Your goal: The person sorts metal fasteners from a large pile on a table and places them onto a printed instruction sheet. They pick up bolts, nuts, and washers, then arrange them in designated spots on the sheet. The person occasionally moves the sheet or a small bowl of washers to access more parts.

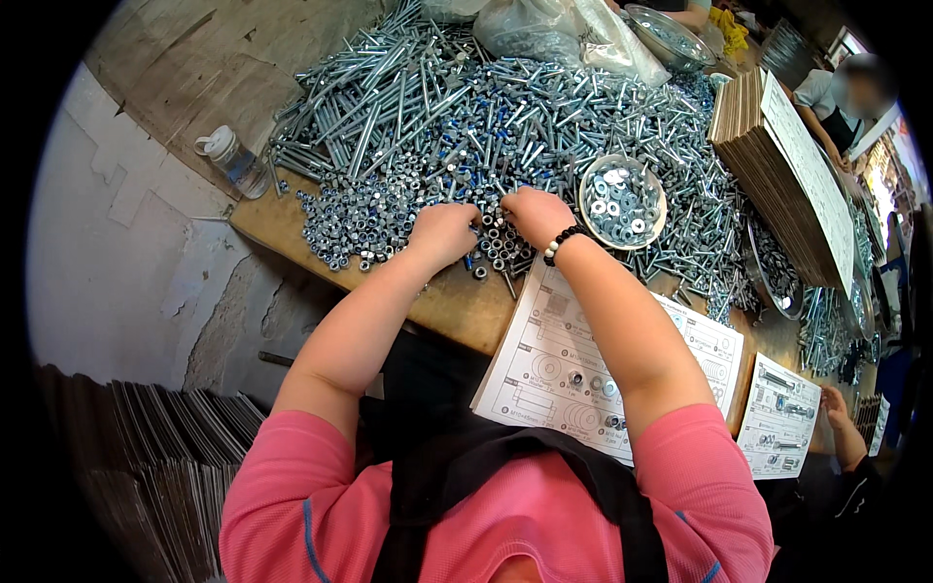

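Both my hands are at the near edge of a big heap of metal hardware. My left hand [443, 233] has its fingers curled together beside a pile of hex nuts [355, 209]; whatever is in it is hidden. Just to its right, my right hand [537, 216] is closed with fingertips in the heap, at the bolts [515, 126], some with blue marks. I cannot make out what it grips. Darker nuts [499, 243] lie between and below the hands. A round bowl of flat washers [624, 202] stands right of my right hand. Under my right forearm lies a printed sheet [544, 389] with hardware drawings and a few small parts on it.
Long bolts [389, 87] are heaped at the far left, near a clear bottle [233, 160]. Plastic bags [535, 29] lie behind. A tall cardboard stack [748, 117] stands at right, near a co-worker [841, 107]. Another person's hand [836, 408] touches a second sheet [779, 418]. Cardboard [165, 476] is stacked lower left.
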`<act>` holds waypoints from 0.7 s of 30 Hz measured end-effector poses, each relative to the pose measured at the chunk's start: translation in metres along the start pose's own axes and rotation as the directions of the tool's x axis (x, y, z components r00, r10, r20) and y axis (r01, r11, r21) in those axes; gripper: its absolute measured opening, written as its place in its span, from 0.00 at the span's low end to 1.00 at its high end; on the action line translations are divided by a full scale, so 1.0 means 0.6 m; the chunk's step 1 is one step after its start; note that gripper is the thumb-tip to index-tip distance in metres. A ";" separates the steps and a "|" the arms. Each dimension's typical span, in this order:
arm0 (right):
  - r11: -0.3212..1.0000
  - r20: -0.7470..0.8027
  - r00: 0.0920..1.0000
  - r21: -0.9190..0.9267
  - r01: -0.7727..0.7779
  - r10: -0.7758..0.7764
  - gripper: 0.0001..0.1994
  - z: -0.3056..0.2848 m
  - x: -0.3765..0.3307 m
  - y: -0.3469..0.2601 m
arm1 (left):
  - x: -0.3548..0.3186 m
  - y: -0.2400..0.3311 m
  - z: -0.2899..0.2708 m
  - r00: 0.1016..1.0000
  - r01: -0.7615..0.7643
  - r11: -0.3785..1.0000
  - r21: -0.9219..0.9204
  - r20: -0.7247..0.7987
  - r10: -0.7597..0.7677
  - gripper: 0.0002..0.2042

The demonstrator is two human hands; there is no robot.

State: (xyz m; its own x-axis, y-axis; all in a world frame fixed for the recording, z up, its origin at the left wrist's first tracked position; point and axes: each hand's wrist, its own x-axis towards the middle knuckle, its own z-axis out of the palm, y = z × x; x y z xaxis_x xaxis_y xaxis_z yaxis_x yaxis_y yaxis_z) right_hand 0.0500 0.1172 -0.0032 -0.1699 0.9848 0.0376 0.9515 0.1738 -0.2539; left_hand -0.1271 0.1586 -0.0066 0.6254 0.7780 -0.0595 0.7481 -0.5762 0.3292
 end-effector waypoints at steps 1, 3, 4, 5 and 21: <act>0.999 -0.034 0.999 0.037 -0.003 0.004 0.07 0.000 -0.002 0.002 | 0.000 0.000 0.000 1.000 0.006 1.000 -0.009 -0.017 -0.006 0.12; 0.987 -0.092 0.996 0.159 0.018 -0.003 0.07 -0.001 -0.007 0.008 | -0.003 0.001 0.003 0.999 0.018 0.999 -0.028 -0.049 -0.019 0.10; 0.975 -0.121 0.993 0.219 0.029 -0.002 0.07 -0.002 -0.011 0.013 | -0.003 0.003 0.003 0.998 0.024 0.999 -0.030 -0.058 -0.025 0.10; 0.966 -0.139 0.990 0.257 0.026 0.011 0.08 -0.003 -0.016 0.017 | -0.003 0.006 0.001 0.997 0.028 0.999 -0.032 -0.067 -0.030 0.10; 0.558 -0.019 0.897 0.788 -0.259 0.442 0.11 -0.113 -0.291 0.057 | 0.002 0.007 0.005 0.984 -0.131 0.989 0.062 -0.112 0.137 0.09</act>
State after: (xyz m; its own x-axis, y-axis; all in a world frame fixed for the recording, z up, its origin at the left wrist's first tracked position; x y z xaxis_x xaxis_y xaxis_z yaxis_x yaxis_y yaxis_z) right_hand 0.1294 -0.0485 0.0470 0.2734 0.9600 -0.0606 0.3726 -0.1638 -0.9134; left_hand -0.1228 0.1562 -0.0083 0.6934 0.7147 0.0920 0.6721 -0.6875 0.2751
